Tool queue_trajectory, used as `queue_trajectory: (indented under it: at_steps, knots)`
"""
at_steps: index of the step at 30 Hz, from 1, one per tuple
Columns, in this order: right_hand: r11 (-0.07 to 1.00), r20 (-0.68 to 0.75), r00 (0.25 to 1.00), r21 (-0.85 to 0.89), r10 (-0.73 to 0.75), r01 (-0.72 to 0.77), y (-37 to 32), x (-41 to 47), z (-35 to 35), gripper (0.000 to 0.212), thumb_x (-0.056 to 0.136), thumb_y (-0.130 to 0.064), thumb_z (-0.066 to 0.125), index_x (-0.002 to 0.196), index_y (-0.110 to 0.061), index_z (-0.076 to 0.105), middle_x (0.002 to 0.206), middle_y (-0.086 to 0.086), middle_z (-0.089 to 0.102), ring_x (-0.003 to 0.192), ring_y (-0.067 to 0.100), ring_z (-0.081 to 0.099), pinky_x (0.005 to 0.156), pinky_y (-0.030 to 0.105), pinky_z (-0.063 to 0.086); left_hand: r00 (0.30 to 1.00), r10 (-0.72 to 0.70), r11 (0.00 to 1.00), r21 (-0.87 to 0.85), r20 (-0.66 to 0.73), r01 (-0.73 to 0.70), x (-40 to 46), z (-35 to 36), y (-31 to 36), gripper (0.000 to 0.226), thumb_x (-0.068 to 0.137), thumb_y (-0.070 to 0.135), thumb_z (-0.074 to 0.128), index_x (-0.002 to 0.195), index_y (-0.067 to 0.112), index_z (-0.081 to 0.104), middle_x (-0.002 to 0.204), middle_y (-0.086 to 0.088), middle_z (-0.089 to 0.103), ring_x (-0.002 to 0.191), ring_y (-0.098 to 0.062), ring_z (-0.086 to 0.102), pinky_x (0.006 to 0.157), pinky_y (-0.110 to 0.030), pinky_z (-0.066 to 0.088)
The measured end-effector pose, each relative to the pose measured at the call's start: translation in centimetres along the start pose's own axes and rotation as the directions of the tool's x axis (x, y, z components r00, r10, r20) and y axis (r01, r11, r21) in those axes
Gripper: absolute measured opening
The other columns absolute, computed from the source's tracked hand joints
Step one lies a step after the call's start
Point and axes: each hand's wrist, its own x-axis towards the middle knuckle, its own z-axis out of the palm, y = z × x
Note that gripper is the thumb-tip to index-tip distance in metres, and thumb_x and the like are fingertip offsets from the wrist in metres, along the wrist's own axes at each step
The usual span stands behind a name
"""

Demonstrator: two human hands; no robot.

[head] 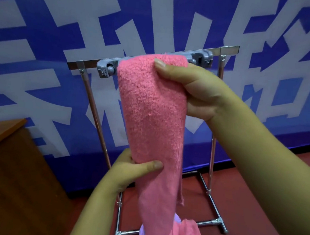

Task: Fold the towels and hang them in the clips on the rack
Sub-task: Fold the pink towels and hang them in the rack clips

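- At the centre of the head view, we hold the pink towel [151, 107] upright in front of the rack [91, 64]; it is folded into a long narrow strip, and its top end covers the middle of the rack's top bar.
- Our right hand [196, 91] grips the upper part of the strip, thumb pressed on the front near the top fold and the other fingers curled out of sight behind the cloth.
- Our left hand [133, 167] pinches the strip lower down, thumb laid across the front and the fingers wrapped behind.
- Below the left hand, the towel hangs loose and its lower end bunches near the bottom edge of the view.
- A pale purple cloth [143, 234] shows just beside that bunched end; we cannot tell what it rests on.
- A grey clip [107, 69] sits on the top bar immediately left of the towel, and a second grey clip [202, 58] sits just to its right.
- The rack stands on a red floor [247, 191] before a blue wall with large white characters [45, 32].
- A wooden table [6, 160] stands at the left.
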Motion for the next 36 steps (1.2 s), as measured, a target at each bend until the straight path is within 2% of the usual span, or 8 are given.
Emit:
queue_trajectory:
  at_steps: [6,15,19,24,28,32,34,36]
  knots:
    - [0.989,-0.071,0.997,0.143,-0.038,0.048,-1.3,0.9,-0.3,0.015,0.085,-0.006,0.052,0.086,-0.001,0.066,0.078,0.010,0.067,0.073,0.021,0.065,0.077,0.032,0.056,0.989,-0.148,0.988,0.050,-0.032,0.149,0.1,-0.1,-3.1,0.018,0.052,0.020,0.081,0.070,0.022,0.078,0.078,-0.003,0.076,0.075,-0.015,0.070,0.071,-0.028,0.057]
    - [0.965,-0.180,0.978,0.217,-0.110,0.148,-1.7,1.0,-1.8,0.015,0.089,-0.006,0.050,0.095,-0.002,0.063,0.080,0.011,0.068,0.072,0.021,0.067,0.078,0.034,0.056,0.948,-0.318,0.931,0.184,-0.013,0.315,-0.2,-0.6,-6.9,0.012,0.075,0.000,0.073,0.087,0.001,0.069,0.062,0.004,0.072,0.059,-0.006,0.068,0.057,-0.017,0.050]
    - [0.963,-0.225,0.967,0.210,-0.122,0.170,-1.6,0.7,-2.3,0.016,0.090,-0.007,0.049,0.092,-0.003,0.065,0.077,0.009,0.069,0.072,0.020,0.067,0.078,0.034,0.056,0.935,-0.354,0.921,0.181,0.021,0.345,-0.2,-0.9,-7.5,0.009,0.077,0.002,0.071,0.085,0.004,0.068,0.060,0.006,0.071,0.058,-0.004,0.068,0.056,-0.014,0.049]
    - [0.964,-0.324,0.938,0.185,-0.122,0.190,-1.6,0.7,-3.1,0.015,0.090,-0.008,0.051,0.098,-0.005,0.063,0.086,0.009,0.066,0.082,0.023,0.064,0.093,0.042,0.048,0.888,-0.460,0.888,-0.036,-0.025,0.459,-0.1,-1.7,-8.3,0.027,0.061,0.014,0.083,0.083,0.001,0.072,0.081,-0.017,0.074,0.070,-0.023,0.070,0.068,-0.030,0.057]
    - [0.968,-0.390,0.908,0.126,-0.152,0.216,-1.3,0.6,-3.5,0.013,0.090,-0.009,0.053,0.095,-0.006,0.065,0.084,0.008,0.067,0.082,0.023,0.064,0.097,0.045,0.047,0.863,-0.506,0.841,-0.213,0.017,0.497,-0.1,-2.1,-8.8,0.024,0.062,0.001,0.079,0.084,-0.007,0.071,0.086,-0.025,0.070,0.070,-0.028,0.069,0.067,-0.032,0.058]
    - [0.956,-0.414,0.874,0.028,-0.256,0.293,-1.1,0.4,-3.4,0.014,0.092,-0.010,0.052,0.088,-0.007,0.065,0.075,0.005,0.070,0.073,0.019,0.067,0.082,0.038,0.055,0.864,-0.499,0.819,-0.292,0.064,0.494,-0.2,-2.3,-8.8,0.020,0.062,-0.004,0.073,0.081,-0.007,0.071,0.083,-0.023,0.071,0.069,-0.027,0.071,0.063,-0.031,0.059]
    - [0.946,-0.391,0.867,-0.035,-0.310,0.323,-1.0,0.2,-3.4,0.015,0.093,-0.010,0.050,0.087,-0.008,0.065,0.074,0.003,0.071,0.073,0.018,0.068,0.078,0.035,0.056,0.864,-0.494,0.818,-0.283,0.097,0.500,-0.2,-2.5,-8.9,0.033,0.056,0.001,0.085,0.084,-0.007,0.071,0.085,-0.023,0.071,0.072,-0.028,0.071,0.063,-0.032,0.058]
    - [0.935,-0.373,0.859,-0.093,-0.350,0.341,-1.0,0.1,-3.4,0.015,0.094,-0.009,0.050,0.089,-0.008,0.064,0.075,0.002,0.071,0.073,0.017,0.068,0.077,0.034,0.057,0.861,-0.494,0.820,-0.267,0.117,0.507,-0.2,-2.7,-9.0,0.054,0.036,0.011,0.093,0.083,-0.006,0.073,0.088,-0.024,0.071,0.075,-0.029,0.071,0.065,-0.033,0.058]
